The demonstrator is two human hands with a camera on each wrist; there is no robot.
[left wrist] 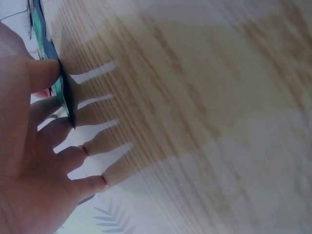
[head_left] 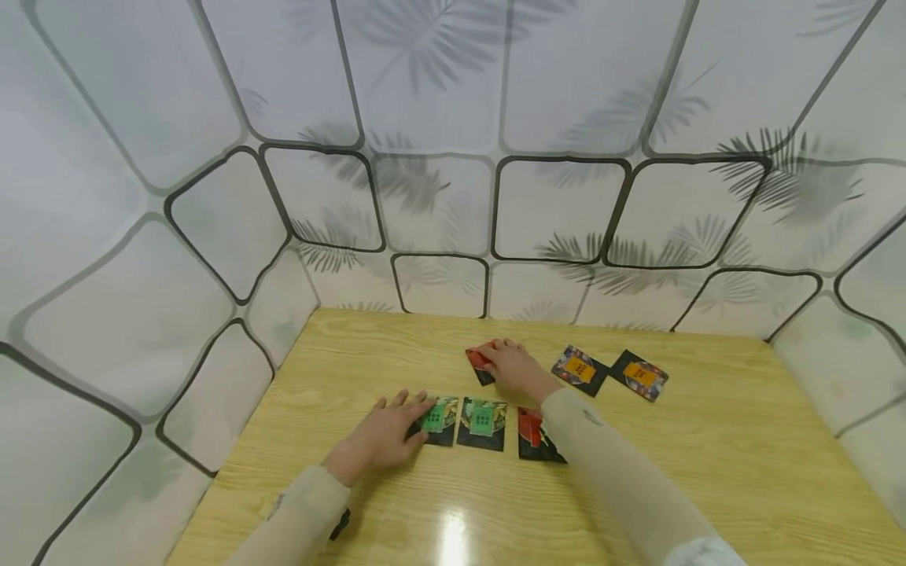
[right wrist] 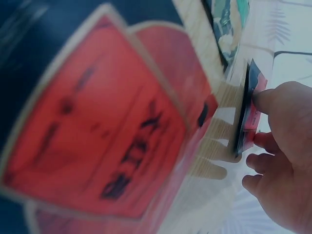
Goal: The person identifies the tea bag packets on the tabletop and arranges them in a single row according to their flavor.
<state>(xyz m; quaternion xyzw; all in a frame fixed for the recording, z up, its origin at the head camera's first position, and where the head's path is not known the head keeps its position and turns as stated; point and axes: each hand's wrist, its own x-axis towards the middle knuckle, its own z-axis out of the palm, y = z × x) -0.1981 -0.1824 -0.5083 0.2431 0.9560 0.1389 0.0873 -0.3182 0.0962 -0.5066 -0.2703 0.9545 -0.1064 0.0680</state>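
Observation:
My left hand (head_left: 385, 432) rests with spread, straight fingers on a green-and-black packet (head_left: 440, 420), at the left end of a row. In the left wrist view its thumb touches the near edge of that packet (left wrist: 56, 83). Farther back, my right hand (head_left: 517, 368) pinches a red-and-black packet (head_left: 484, 373) set at a slant. The right wrist view has thumb and forefinger on this thin packet (right wrist: 250, 114), with the other fingers beside it. A second green packet (head_left: 483, 424) lies in the row. Another red packet (head_left: 531, 431) is partly under the right forearm.
Two orange-and-purple packets (head_left: 580, 369) (head_left: 640, 375) lie at the back right with corners nearly touching. All are on a wood-grain table (head_left: 396, 519). A patterned pale curtain or wall (head_left: 439, 204) stands along the back and sides.

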